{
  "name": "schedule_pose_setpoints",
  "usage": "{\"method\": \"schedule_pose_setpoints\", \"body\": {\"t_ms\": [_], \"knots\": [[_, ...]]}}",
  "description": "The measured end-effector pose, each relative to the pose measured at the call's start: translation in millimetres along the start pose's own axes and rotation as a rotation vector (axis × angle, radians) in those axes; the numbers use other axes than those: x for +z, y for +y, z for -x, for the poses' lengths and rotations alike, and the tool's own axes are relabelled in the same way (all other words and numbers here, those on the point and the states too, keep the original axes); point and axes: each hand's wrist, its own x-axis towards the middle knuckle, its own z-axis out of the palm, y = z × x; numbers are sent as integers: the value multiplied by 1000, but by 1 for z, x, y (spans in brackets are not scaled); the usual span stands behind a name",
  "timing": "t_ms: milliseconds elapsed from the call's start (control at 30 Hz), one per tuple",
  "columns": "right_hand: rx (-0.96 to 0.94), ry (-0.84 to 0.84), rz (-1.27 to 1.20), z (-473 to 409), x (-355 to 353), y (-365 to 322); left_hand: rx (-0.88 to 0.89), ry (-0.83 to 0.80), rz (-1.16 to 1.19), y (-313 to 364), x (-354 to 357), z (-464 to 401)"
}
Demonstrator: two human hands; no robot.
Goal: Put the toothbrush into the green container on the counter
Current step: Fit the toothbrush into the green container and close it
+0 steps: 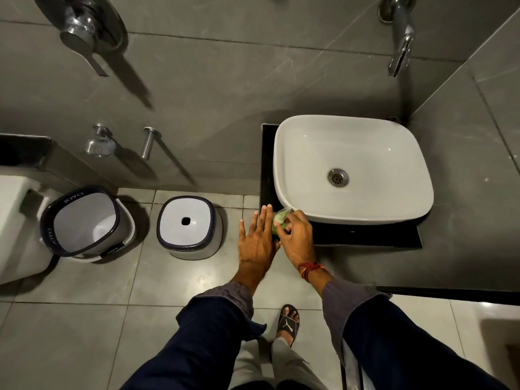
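Grey-tiled bathroom, black counter — left hand flat, fingers spread; right hand pinching at the green container, seemingly light, tippable plastic — toothbrush unseen.

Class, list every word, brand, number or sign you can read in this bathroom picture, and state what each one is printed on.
"JOYO": white letters on the dark rim of the bucket, at its far edge.
More white lettering on the bucket's left and near rim: too small and tilted to read.
A leaping-cat logo, no words: on the strap of the black sandal.
The stool rim and the green container: no readable text.
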Motion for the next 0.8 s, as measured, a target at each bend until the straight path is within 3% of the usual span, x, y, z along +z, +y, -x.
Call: {"method": "schedule_pose_setpoints", "body": {"t_ms": [400,633,800], "knots": [[175,153,-104,0,10,-11,-25,0,43,5,4,1],[191,120,-166,0,8,-4,-31,-9,58,3,5,1],[262,221,-186,0,14,-10,-22,-9,49,5,3,2]]}}
